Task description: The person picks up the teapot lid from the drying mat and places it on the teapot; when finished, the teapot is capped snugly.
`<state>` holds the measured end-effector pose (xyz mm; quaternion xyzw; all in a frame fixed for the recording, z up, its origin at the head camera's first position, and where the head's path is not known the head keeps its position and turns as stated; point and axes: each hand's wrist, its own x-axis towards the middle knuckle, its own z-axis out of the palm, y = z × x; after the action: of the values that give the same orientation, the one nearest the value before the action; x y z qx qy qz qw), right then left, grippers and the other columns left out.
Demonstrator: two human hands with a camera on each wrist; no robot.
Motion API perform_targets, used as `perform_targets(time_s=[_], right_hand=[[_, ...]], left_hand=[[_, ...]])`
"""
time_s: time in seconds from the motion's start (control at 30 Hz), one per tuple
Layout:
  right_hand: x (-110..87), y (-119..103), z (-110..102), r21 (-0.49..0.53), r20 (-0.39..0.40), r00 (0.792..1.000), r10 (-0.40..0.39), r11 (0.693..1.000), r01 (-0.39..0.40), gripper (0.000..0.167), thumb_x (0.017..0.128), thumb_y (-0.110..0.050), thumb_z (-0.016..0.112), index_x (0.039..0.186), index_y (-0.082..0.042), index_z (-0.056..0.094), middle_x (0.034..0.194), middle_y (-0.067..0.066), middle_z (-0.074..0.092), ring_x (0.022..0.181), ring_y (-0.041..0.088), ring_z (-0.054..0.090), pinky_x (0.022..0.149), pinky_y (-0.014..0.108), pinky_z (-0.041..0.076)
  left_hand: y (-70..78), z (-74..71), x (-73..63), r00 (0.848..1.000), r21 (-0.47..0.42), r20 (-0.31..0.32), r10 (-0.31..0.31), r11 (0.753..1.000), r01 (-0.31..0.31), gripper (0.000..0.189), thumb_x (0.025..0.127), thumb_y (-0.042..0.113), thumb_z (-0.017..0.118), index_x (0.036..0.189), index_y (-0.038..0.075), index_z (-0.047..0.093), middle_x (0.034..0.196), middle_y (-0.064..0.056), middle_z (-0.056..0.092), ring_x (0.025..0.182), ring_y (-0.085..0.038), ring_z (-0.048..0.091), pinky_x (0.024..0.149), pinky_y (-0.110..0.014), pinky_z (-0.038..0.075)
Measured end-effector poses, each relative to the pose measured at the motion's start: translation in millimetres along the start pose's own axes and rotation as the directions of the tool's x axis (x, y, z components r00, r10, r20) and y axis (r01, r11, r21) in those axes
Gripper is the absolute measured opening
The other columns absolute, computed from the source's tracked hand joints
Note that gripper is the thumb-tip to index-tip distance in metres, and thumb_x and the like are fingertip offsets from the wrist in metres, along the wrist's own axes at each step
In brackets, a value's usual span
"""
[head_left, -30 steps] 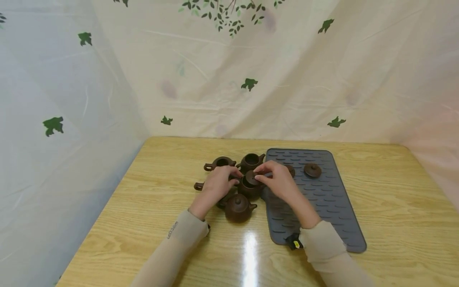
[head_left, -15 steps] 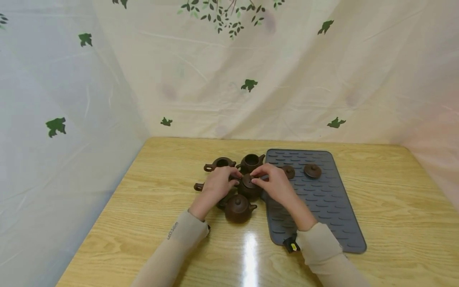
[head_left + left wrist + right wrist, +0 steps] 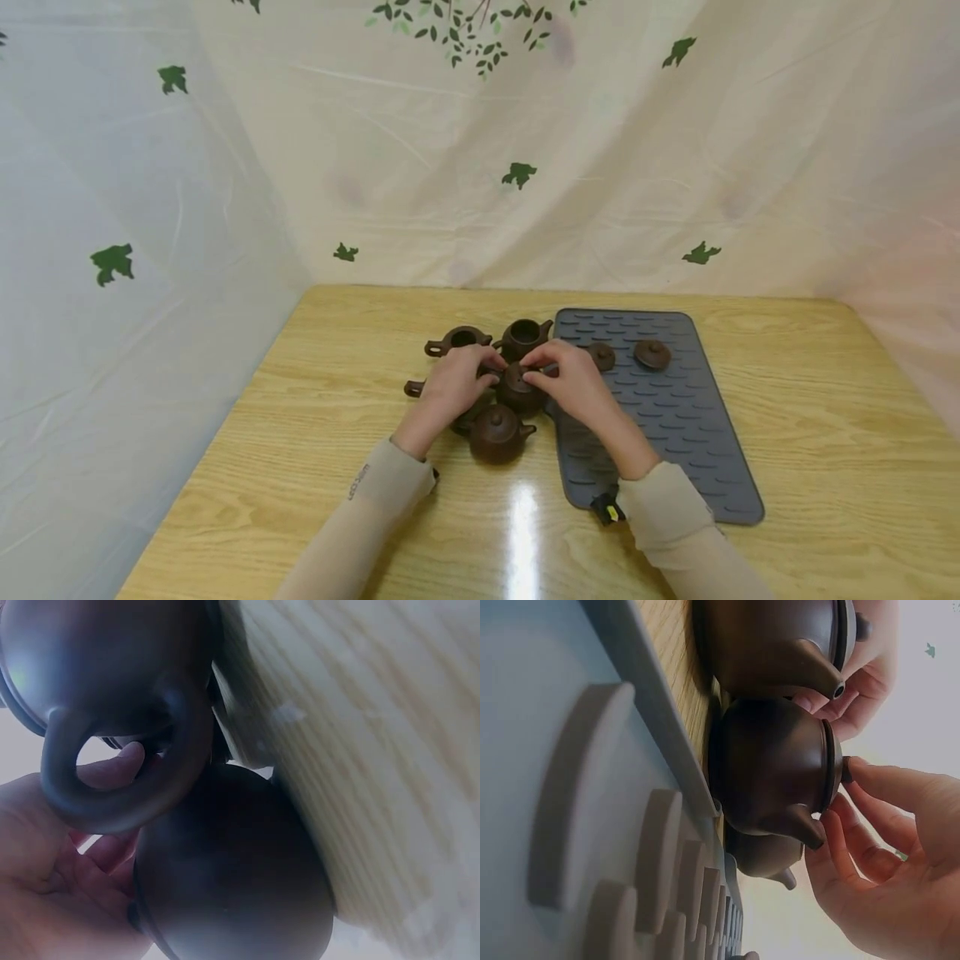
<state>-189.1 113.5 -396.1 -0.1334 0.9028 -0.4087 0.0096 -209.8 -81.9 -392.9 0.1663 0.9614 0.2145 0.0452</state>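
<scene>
The table bears a mat. Just beside it, left hand and right hand are at one upright pot: left fingers pinch its left side, right fingertips narrowly hold its lid, seated on top.

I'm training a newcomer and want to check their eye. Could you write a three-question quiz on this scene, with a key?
1. How many loose lids show on the grey mat in the head view?
2. What is the right hand touching?
A) a teapot handle
B) a lid knob
C) the tabletop
3. True or false: the nearest teapot has its lid on.

Key: 1. Two; 2. B; 3. True
</scene>
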Motion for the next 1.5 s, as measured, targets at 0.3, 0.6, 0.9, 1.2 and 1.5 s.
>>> perform_targets(time_s=[0.3,0.6,0.9,1.2,1.5], right_hand=[[-3.3,6.3,-10.8,0.018,-0.032,0.999,-0.01,1.0,0.011,0.017,0.093,-0.016,0.071,0.109,-0.011,0.073,0.11,0.009,0.067,0.105,0.028,0.066,0.086,0.042,0.06],[-7.5,17.6,-22.6,0.011,-0.055,0.998,0.024,1.0,-0.023,0.021,0.094,-0.016,0.07,0.113,-0.008,0.072,0.117,0.012,0.067,0.106,0.032,0.065,0.085,0.045,0.059],[-13.1,26.7,-34.6,0.007,-0.079,0.995,0.058,0.998,-0.058,0.02,0.095,-0.018,0.069,0.114,-0.01,0.071,0.119,0.012,0.067,0.106,0.031,0.066,0.087,0.047,0.057],[-16.6,33.0,-42.2,0.004,-0.094,0.992,0.089,0.996,-0.089,0.02,0.096,-0.016,0.067,0.115,-0.01,0.071,0.119,0.013,0.068,0.107,0.031,0.065,0.089,0.048,0.056],[-17.5,39.6,-45.4,-0.013,-0.136,0.987,0.089,0.996,-0.092,0.018,0.095,-0.015,0.068,0.112,-0.009,0.072,0.116,0.015,0.067,0.105,0.032,0.065,0.089,0.049,0.056]], left_hand=[[-5.1,-4.5,-1.5,0.998,-0.038,-0.027,0.05,0.998,-0.051,0.016,0.094,0.018,0.07,0.109,0.02,0.074,0.109,0.001,0.074,0.099,-0.017,0.07,0.082,-0.037,0.058],[-9.7,-12.7,-1.9,0.998,-0.069,-0.054,0.041,0.997,-0.045,0.017,0.094,0.017,0.071,0.11,0.02,0.073,0.107,0.002,0.074,0.098,-0.017,0.07,0.084,-0.036,0.058],[-18.0,-19.0,-0.5,0.997,-0.082,-0.076,0.012,0.996,-0.018,0.016,0.095,0.018,0.069,0.11,0.02,0.074,0.109,0.002,0.074,0.1,-0.019,0.069,0.087,-0.04,0.057],[-24.7,-25.1,-1.6,0.994,-0.111,-0.107,0.002,0.994,-0.014,0.017,0.095,0.015,0.069,0.111,0.018,0.073,0.107,0.001,0.075,0.101,-0.019,0.07,0.092,-0.04,0.056],[-31.1,-29.8,-4.7,0.989,-0.129,-0.146,0.006,0.991,-0.026,0.015,0.095,0.017,0.069,0.11,0.016,0.072,0.108,-0.002,0.075,0.102,-0.019,0.07,0.091,-0.04,0.056]])
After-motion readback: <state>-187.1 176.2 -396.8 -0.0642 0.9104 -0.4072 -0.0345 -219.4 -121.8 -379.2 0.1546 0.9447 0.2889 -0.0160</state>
